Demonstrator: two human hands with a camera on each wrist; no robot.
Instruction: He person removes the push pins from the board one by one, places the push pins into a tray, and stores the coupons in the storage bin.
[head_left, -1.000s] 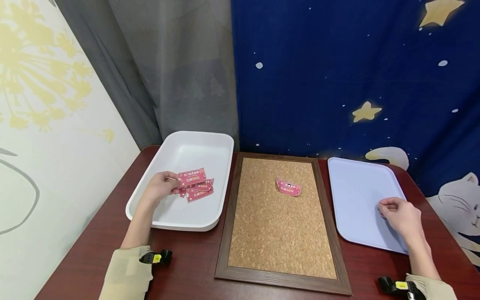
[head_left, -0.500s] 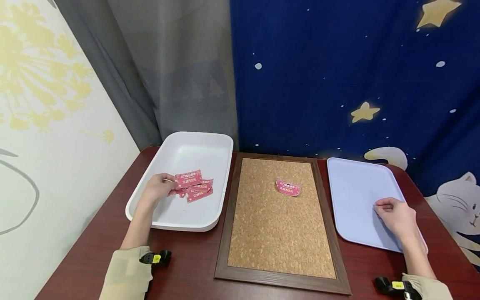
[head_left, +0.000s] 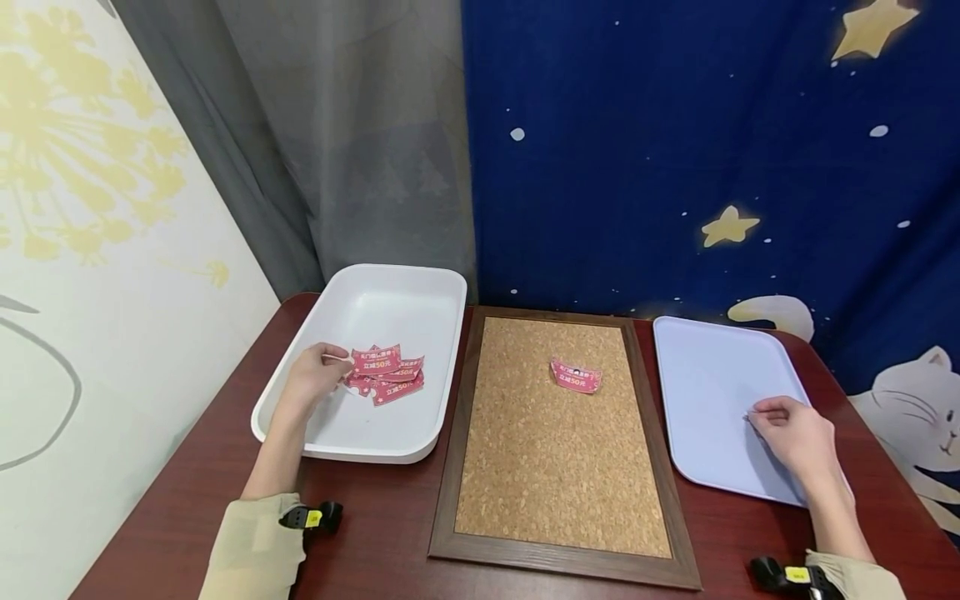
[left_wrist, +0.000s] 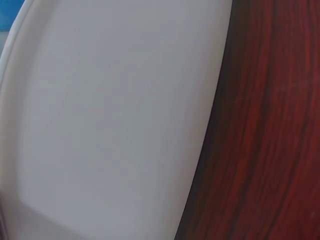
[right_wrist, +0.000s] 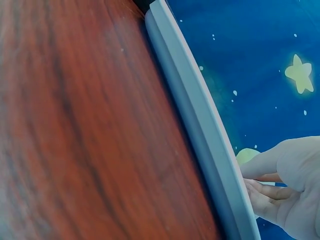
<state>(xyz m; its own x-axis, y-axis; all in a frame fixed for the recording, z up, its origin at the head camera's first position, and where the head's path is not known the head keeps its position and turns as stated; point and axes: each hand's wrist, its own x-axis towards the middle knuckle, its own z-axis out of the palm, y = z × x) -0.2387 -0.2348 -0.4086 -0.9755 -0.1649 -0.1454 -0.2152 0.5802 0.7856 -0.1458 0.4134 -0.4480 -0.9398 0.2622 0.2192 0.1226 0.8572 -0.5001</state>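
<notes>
My left hand pinches the left end of a pink printed coupon between thumb and fingers. Beneath that coupon, several more coupons lie overlapping in the white plastic tub. Over the pale blue tray, my right hand has its thumb and fingertips together, and a tiny grey pin-like thing pokes out at their ends. Another coupon, curled at its ends, is on the cork board with a small dark dot at its top. The left wrist view misses the hand; the right wrist view catches it.
The brown-framed board lies between tub and tray on a dark red wooden table. Grey and blue star-patterned curtains hang right behind the table. A pale wall stands at the left.
The held coupon has shifted slightly left and down towards the other coupons. My right hand has moved slightly left over the tray, and a small grey tip now shows at its fingertips.
</notes>
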